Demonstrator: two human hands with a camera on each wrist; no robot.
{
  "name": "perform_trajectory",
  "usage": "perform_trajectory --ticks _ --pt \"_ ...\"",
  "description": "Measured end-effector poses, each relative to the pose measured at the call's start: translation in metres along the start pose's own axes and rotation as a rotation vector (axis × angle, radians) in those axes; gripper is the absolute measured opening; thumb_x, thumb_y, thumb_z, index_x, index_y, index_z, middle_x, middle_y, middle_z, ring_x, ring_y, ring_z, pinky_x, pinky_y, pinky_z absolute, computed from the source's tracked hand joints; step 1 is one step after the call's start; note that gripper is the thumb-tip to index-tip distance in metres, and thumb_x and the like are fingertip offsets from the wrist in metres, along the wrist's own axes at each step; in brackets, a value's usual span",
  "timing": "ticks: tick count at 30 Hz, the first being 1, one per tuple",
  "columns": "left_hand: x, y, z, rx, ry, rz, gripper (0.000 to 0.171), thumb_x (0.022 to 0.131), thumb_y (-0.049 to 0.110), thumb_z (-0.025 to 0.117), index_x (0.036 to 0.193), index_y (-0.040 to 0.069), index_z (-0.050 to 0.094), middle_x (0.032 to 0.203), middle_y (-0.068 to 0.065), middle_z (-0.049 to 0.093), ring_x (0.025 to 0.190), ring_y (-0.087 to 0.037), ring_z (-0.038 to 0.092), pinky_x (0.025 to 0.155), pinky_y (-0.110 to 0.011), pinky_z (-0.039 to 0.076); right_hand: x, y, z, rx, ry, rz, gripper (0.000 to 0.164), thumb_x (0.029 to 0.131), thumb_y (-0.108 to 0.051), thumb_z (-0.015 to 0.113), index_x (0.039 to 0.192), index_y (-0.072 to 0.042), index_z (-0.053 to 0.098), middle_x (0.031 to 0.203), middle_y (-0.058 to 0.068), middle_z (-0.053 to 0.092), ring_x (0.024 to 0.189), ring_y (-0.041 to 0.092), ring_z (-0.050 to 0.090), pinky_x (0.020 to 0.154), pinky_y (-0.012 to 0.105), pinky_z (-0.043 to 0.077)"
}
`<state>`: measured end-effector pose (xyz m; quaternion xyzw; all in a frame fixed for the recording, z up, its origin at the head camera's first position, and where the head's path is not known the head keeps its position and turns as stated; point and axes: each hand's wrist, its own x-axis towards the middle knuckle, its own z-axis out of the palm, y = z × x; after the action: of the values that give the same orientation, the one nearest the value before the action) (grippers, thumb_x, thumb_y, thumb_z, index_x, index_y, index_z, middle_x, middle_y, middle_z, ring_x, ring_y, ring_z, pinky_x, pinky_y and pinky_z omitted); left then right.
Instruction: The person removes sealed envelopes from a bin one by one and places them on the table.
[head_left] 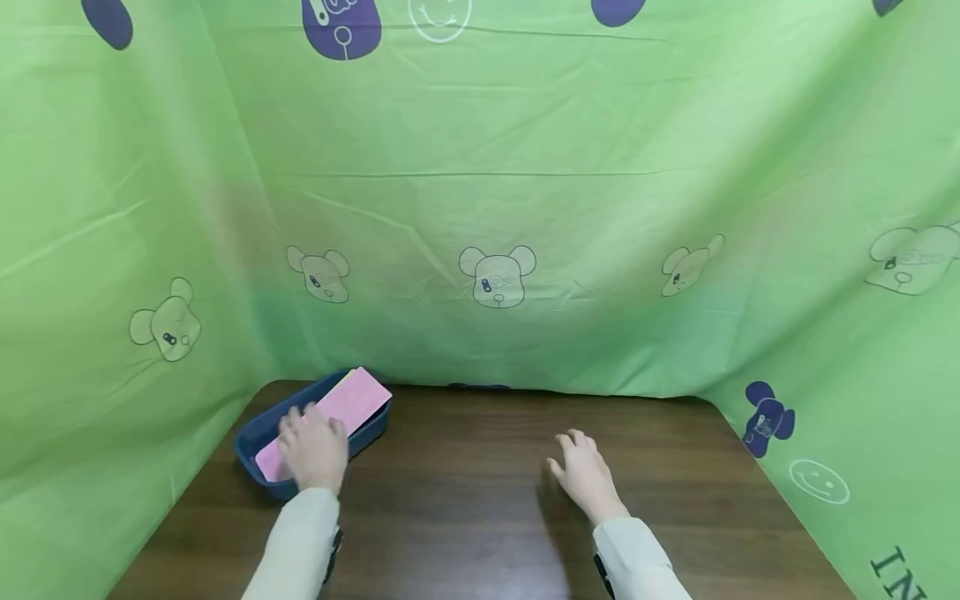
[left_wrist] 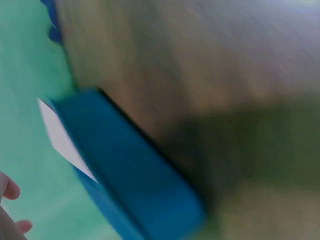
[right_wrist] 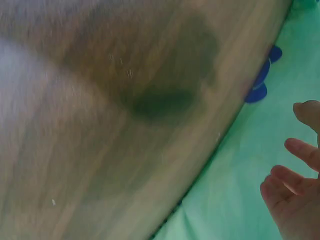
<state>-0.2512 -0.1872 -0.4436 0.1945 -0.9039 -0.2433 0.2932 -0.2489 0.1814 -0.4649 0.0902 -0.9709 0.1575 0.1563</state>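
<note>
A blue rectangular basket (head_left: 372, 429) stands at the table's left. In it lies a flat pink rectangular piece (head_left: 356, 398), its far end tilted up over the rim and a thin yellow edge showing behind it. My left hand (head_left: 315, 450), blurred, is over the basket's near side and hides part of the pink piece. In the left wrist view, its fingertips (left_wrist: 22, 226) are spread and apart from the pale piece (left_wrist: 62, 137) above the basket wall. My right hand (head_left: 588, 477) hovers over the table with loosely bent fingers, holding nothing.
The brown wooden table (head_left: 457, 500) has rounded far corners. A green cloth (head_left: 487, 200) printed with bear heads and smiley faces hangs behind it and along both sides. The basket sits close to the cloth at the far left corner.
</note>
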Motion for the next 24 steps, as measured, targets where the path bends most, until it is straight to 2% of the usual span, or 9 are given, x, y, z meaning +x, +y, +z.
perform_trajectory --ticks 4,6,8,11,13,16,20,24 --pt "-0.003 -0.036 -0.005 -0.035 0.078 -0.147 0.053 0.086 0.014 0.052 0.128 -0.017 0.038 0.137 -0.042 0.031 0.128 -0.057 0.028 0.102 -0.065 0.025 -0.009 -0.003 0.009 -0.008 0.006 -0.042 0.018 0.079 -0.012 0.072 0.093 -0.002 0.065 0.095 0.013 0.061 0.090 0.031 0.060 0.073 0.042 0.053" --pt "-0.007 -0.051 -0.006 -0.088 0.076 -0.240 0.058 0.087 0.012 0.050 0.133 -0.018 0.030 0.137 -0.045 0.026 0.127 -0.059 0.026 0.102 -0.065 0.024 -0.012 -0.004 0.012 -0.001 0.002 -0.055 0.012 0.077 -0.007 0.072 0.083 -0.005 0.061 0.084 0.007 0.058 0.077 0.025 0.059 0.064 0.037 0.051" --pt "-0.010 -0.062 -0.006 -0.155 0.027 -0.348 0.063 0.089 0.012 0.047 0.138 -0.017 0.020 0.136 -0.047 0.023 0.125 -0.061 0.026 0.101 -0.067 0.025 -0.014 -0.006 0.014 0.009 -0.002 -0.068 0.017 0.076 -0.002 0.071 0.076 -0.008 0.055 0.075 0.003 0.054 0.067 0.019 0.056 0.057 0.032 0.046" --pt "-0.014 -0.073 -0.007 -0.243 -0.121 -0.496 0.066 0.093 0.017 0.039 0.140 -0.018 0.007 0.131 -0.052 0.025 0.117 -0.065 0.031 0.099 -0.067 0.030 -0.015 -0.010 0.016 0.026 -0.002 -0.102 0.024 0.074 0.003 0.069 0.071 -0.009 0.049 0.070 0.000 0.049 0.061 0.014 0.049 0.053 0.028 0.040" --pt "-0.014 -0.078 -0.009 -0.278 -0.228 -0.555 0.066 0.096 0.023 0.034 0.140 -0.018 0.005 0.127 -0.053 0.029 0.113 -0.066 0.035 0.097 -0.067 0.032 -0.016 -0.015 0.017 0.036 -0.007 -0.130 0.026 0.074 0.004 0.069 0.070 -0.010 0.046 0.068 -0.001 0.046 0.059 0.012 0.045 0.053 0.026 0.037" --pt "-0.014 -0.084 -0.011 -0.314 -0.315 -0.568 0.064 0.098 0.028 0.028 0.138 -0.018 0.008 0.124 -0.054 0.033 0.112 -0.066 0.037 0.099 -0.066 0.032 -0.017 -0.022 0.018 0.055 -0.010 -0.171 0.028 0.072 0.004 0.067 0.069 -0.011 0.045 0.066 -0.002 0.044 0.059 0.010 0.041 0.052 0.024 0.035" --pt "-0.013 -0.088 -0.013 -0.349 -0.318 -0.554 0.059 0.097 0.024 0.023 0.138 -0.016 0.012 0.127 -0.052 0.032 0.117 -0.066 0.033 0.103 -0.064 0.029 -0.016 -0.027 0.020 0.079 0.010 -0.214 0.029 0.071 0.007 0.066 0.068 -0.010 0.044 0.064 -0.002 0.043 0.058 0.011 0.040 0.052 0.024 0.034" --pt "-0.012 -0.089 -0.011 -0.357 -0.316 -0.546 0.055 0.095 0.018 0.020 0.137 -0.016 0.014 0.127 -0.052 0.032 0.117 -0.065 0.033 0.103 -0.065 0.029 -0.013 -0.030 0.025 0.101 0.074 -0.315 0.024 0.072 0.004 0.066 0.070 -0.009 0.046 0.065 -0.001 0.046 0.057 0.011 0.043 0.051 0.023 0.036"
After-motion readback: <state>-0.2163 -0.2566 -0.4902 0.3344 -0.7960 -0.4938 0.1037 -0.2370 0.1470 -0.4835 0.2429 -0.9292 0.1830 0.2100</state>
